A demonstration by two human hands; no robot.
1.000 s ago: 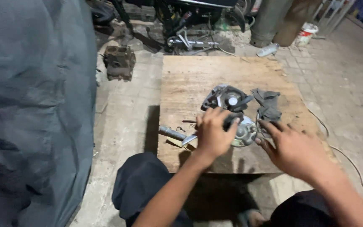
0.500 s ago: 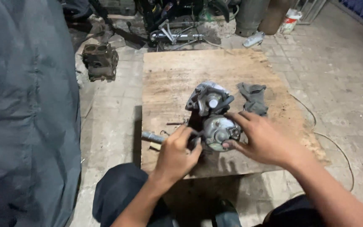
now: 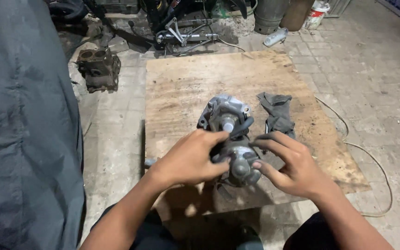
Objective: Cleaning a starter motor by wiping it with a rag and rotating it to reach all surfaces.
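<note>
While both hands close on it, the grey metal housing (image 3: 230, 134) sits near the middle of the wooden board (image 3: 181, 88), which lies flat on the paved floor (image 3: 376, 69) and serves as the worktop; the left hand (image 3: 190, 157) wraps the housing's near left side, its fingers (image 3: 216, 138) curled together against the metal; the right hand (image 3: 290, 162) grips the rounded lower end from the right, fingers spread and pressed on the casting, thumb beneath; just right of the housing a dark crumpled rag (image 3: 278, 111) rests on the board; beyond the board's far left corner stands a rusty engine block (image 3: 99, 67); a grey cover (image 3: 24, 125) fills the space left of the board.
</note>
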